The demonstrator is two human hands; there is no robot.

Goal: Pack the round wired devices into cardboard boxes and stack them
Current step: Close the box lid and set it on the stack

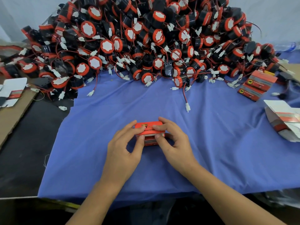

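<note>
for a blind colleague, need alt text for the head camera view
Both hands, left hand and right hand, grip a small red cardboard box over a blue cloth. Behind it rises a pile of round wired devices; packed boxes sit far right.

Box [150, 129] print partly behind fingers [159, 127]

Red-and-white box [150, 133] with gold print on a blue cloth [211, 143]; beyond it, a heap of black devices [146, 38] with red rims, white faces, red-black wires.
</note>
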